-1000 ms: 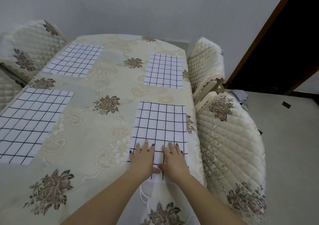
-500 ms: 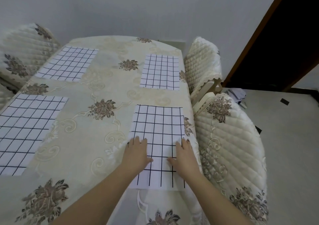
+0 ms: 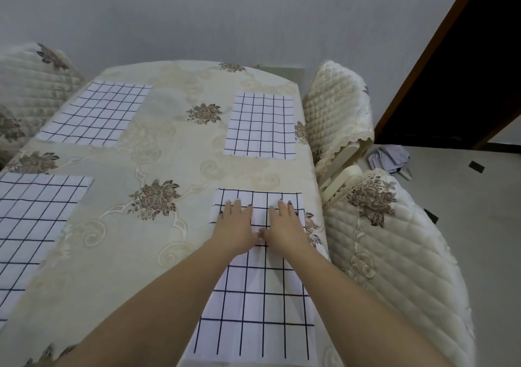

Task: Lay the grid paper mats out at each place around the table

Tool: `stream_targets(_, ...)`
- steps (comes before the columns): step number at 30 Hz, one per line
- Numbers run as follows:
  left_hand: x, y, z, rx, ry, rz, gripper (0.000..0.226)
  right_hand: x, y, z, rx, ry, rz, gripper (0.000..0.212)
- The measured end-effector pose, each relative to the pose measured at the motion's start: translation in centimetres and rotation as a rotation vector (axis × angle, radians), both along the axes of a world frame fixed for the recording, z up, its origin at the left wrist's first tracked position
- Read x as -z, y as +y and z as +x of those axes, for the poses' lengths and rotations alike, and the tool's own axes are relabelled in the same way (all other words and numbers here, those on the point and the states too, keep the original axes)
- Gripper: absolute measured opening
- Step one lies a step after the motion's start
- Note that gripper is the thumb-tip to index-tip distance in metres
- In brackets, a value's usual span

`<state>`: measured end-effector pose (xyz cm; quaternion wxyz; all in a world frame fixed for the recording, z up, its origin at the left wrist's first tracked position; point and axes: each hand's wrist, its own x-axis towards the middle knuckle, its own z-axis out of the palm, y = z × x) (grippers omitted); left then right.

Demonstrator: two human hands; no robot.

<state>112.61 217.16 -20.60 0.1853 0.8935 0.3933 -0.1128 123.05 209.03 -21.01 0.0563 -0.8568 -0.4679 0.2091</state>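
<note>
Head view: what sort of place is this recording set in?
Probably a home dining room. A table under a floral cream tablecloth has chairs in quilted covers along its sides, and grid paper mats lie at the places. A dark doorway opens on the right.
</note>
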Motion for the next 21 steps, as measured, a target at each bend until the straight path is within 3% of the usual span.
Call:
stream_targets(10,2.3,1.8,-0.8,-0.068,0.091,0.014,0.098,1.0,0.5,2.5,0.170,0.005,-0.099,0.111)
stream_targets(13,2.1,2.4,-1.7,-0.106,0.065,-0.017,0.096,0.7,0.7,2.5,0.188,0.014,-0.105,0.112)
stream_targets(15,1.3,2.5,-2.5,-0.128,0.014,-0.052,0.083,0.3,0.7,2.6,0.183,0.030,-0.130,0.110)
stream_targets(17,0.5,2.4,-3.8,-0.182,-0.116,-0.128,0.068,0.0,0.8,2.7,0.199,0.070,-0.123,0.103)
stream_targets(21,-1.2,1.7,-7.0,-0.508,-0.426,-0.308,0.069,-0.7,0.5,1.3,0.225,0.174,0.020,0.080)
